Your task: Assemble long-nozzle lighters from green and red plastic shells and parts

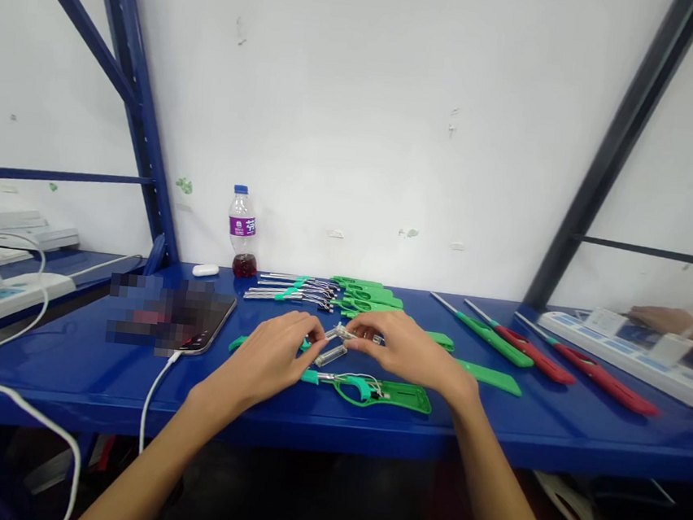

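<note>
Above the blue table my left hand (276,355) and my right hand (405,347) come close together, fingertips pinched. Between them is a small clear plastic lighter part (340,331); both hands appear to grip it, though its far side is hidden. Just below it shows a clear fuel tank (331,356). Nearer the table's front edge lies an open green lighter shell (412,398), with a metal tube, teal collar and thin wires in it. A loose green shell half (490,377) rests beside my right wrist. Another green piece (440,340) is partly covered by my right hand.
Behind my hands are several metal lighter tubes (285,293) and green shells (373,297). To the right lie a green lighter (495,340) and two red lighters (608,382), near a power strip (625,356). A bottle (242,238) and cabled phone (212,329) are left.
</note>
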Action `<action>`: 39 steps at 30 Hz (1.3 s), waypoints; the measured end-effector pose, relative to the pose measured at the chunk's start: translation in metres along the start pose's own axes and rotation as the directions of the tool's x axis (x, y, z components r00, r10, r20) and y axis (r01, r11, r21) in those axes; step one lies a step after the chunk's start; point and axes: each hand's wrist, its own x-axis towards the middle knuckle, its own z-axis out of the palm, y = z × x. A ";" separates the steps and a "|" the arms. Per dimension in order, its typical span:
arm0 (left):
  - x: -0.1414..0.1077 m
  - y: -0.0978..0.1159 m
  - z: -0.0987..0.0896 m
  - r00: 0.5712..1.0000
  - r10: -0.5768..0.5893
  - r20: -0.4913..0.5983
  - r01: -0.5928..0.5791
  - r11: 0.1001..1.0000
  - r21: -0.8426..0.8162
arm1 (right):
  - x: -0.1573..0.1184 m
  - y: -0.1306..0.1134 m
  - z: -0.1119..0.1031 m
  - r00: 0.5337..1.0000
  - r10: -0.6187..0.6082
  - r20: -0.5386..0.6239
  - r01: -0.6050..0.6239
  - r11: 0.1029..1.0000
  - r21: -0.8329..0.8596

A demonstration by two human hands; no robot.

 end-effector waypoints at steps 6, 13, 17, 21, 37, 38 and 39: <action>0.001 0.004 0.002 0.998 0.047 -0.052 -0.046 0.999 0.024 | 0.001 -0.009 0.001 0.998 -0.011 0.064 0.010 1.000 0.022; 0.002 -0.003 0.003 0.990 0.092 -0.107 -0.090 0.996 0.030 | -0.003 -0.011 -0.003 0.999 0.005 0.034 -0.005 1.000 0.004; 0.001 -0.003 0.004 0.987 0.099 -0.129 -0.096 0.995 0.029 | -0.003 -0.012 -0.003 0.999 -0.003 0.037 0.003 1.000 -0.001; 0.001 0.000 0.002 0.985 0.095 -0.141 -0.094 0.995 0.017 | -0.003 -0.013 -0.004 0.999 -0.006 0.046 0.007 1.000 -0.013; 0.002 0.007 0.004 0.926 0.049 -0.375 -0.038 0.999 0.037 | 0.000 -0.025 0.000 0.997 -0.071 -0.001 0.071 0.995 -0.068; 0.002 0.008 0.003 0.917 0.050 -0.395 -0.039 0.999 0.037 | 0.000 -0.026 0.002 0.997 -0.080 -0.016 0.079 0.993 -0.083; 0.001 0.008 0.002 0.909 0.053 -0.414 -0.041 0.998 0.037 | 0.001 -0.028 0.003 0.995 -0.092 -0.031 0.089 0.992 -0.095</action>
